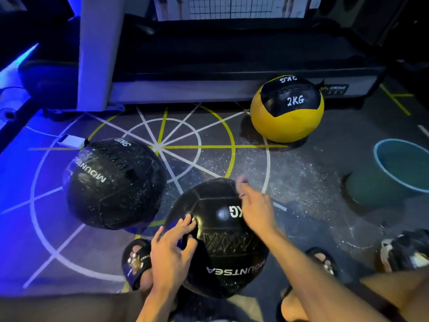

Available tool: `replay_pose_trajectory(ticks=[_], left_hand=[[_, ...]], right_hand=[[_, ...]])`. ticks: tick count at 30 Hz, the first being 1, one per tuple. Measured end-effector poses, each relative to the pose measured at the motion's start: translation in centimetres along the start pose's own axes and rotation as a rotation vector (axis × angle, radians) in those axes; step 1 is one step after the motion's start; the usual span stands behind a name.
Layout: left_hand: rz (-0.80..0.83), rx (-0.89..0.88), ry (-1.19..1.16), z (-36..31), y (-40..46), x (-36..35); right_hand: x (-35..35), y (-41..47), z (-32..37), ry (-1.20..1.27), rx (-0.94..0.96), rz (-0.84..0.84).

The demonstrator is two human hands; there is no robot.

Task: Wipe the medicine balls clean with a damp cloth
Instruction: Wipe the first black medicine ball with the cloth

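The head view shows the near black medicine ball (pixel 218 238) on the floor between the person's two feet, which probably keep it from rolling. The left hand (pixel 173 248) rests on its left side with the fingers spread and a little curled, touching the surface; I judge it steadies or turns the ball. The right hand (pixel 255 205) lies over the top right of the ball. It is blurred, so I cannot tell if the fingers are together or hold something. No cloth is clearly visible. The second black ball (pixel 113 182) lies just beside on the left, covered with white specks, so it probably waits for wiping. The yellow ball (pixel 286 110) stands well apart, near a treadmill (pixel 232 73). A teal basin (pixel 399 170) on the right is probably for wetting the cloth.
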State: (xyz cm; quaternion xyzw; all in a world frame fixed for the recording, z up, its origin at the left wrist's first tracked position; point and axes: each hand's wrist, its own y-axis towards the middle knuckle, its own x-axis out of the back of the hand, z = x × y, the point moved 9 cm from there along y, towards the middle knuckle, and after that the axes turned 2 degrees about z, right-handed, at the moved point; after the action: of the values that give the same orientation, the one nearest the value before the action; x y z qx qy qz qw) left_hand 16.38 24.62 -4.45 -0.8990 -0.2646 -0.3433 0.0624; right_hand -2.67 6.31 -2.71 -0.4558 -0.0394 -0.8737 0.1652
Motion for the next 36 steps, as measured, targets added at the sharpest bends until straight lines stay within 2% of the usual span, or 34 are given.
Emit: replay_pose_trajectory(ticks=[3, 4, 5, 6, 9, 10, 11, 12, 14, 16, 17, 18, 19, 22, 23, 25, 28, 30, 31, 33, 36], left_hand=[[-0.008, -0.017, -0.014, 0.5, 0.2, 0.3], [-0.004, -0.024, -0.008, 0.5, 0.2, 0.5], [0.003, -0.030, -0.010, 0.5, 0.2, 0.5], [0.004, -0.025, -0.021, 0.6, 0.1, 0.6], [-0.005, -0.018, -0.046, 0.3, -0.2, 0.9], [-0.009, -0.022, -0.047, 0.2, -0.3, 0.9], [-0.010, -0.020, -0.055, 0.2, -0.3, 0.9], [-0.007, -0.013, -0.070, 0.2, -0.2, 0.8], [0.001, -0.009, -0.086, 0.0, -0.1, 0.3], [0.012, -0.015, -0.072, 0.1, -0.2, -0.1], [0.016, -0.022, -0.060, 0.2, -0.3, -0.2], [0.020, -0.023, -0.054, 0.3, -0.3, -0.3], [0.023, -0.018, -0.057, 0.5, -0.4, -0.3], [0.031, -0.014, -0.063, 0.5, -0.6, -0.4], [0.033, -0.021, -0.057, 0.3, -0.6, -0.5], [0.024, -0.026, -0.056, 0.1, -0.4, -0.7], [0.028, -0.057, -0.028, -0.3, -0.3, -1.2], [0.061, -0.092, -0.023, -0.7, -0.5, -1.5], [0.098, -0.094, -0.043, -0.9, -0.5, -1.8], [0.162, -0.087, -0.091, -1.5, -0.5, -2.0], [0.115, -0.085, -0.107, -1.7, -0.5, -1.7]], right_hand=[[-4.1, -5.1, 7.0, -0.046, 0.533, 0.197], [-4.4, -5.9, 7.8, -0.074, 0.646, 0.219], [-3.5, -5.1, 7.3, -0.083, 0.648, 0.180], [-2.0, -3.4, 5.7, -0.058, 0.522, 0.105], [1.7, 1.8, -2.0, -0.032, -0.091, 0.026], [2.6, 2.0, -2.9, 0.020, -0.170, -0.017], [2.8, 2.1, -2.8, 0.079, -0.165, -0.054], [2.7, 1.8, -1.1, 0.150, -0.098, -0.054], [0.8, -0.1, 4.7, 0.123, 0.187, 0.073], [-3.7, -3.3, 9.6, -0.149, 0.589, 0.300], [-5.5, -4.4, 10.4, -0.263, 0.753, 0.359], [-5.9, -4.1, 10.1, -0.305, 0.815, 0.362], [-5.0, -2.2, 9.1, -0.292, 0.748, 0.304], [-1.4, 3.9, 2.7, -0.127, 0.170, 0.162], [-1.2, 4.1, 2.0, -0.103, 0.103, 0.159], [-2.0, 2.6, 4.8, -0.063, 0.198, 0.216], [-4.8, -2.4, 10.8, -0.090, 0.529, 0.455], [-5.8, -2.3, 11.7, -0.116, 0.612, 0.554], [-5.4, -0.9, 11.4, -0.074, 0.580, 0.541], [-3.9, 3.0, 9.2, 0.032, 0.395, 0.450], [-0.5, 6.9, 5.0, -0.010, 0.143, 0.231]])
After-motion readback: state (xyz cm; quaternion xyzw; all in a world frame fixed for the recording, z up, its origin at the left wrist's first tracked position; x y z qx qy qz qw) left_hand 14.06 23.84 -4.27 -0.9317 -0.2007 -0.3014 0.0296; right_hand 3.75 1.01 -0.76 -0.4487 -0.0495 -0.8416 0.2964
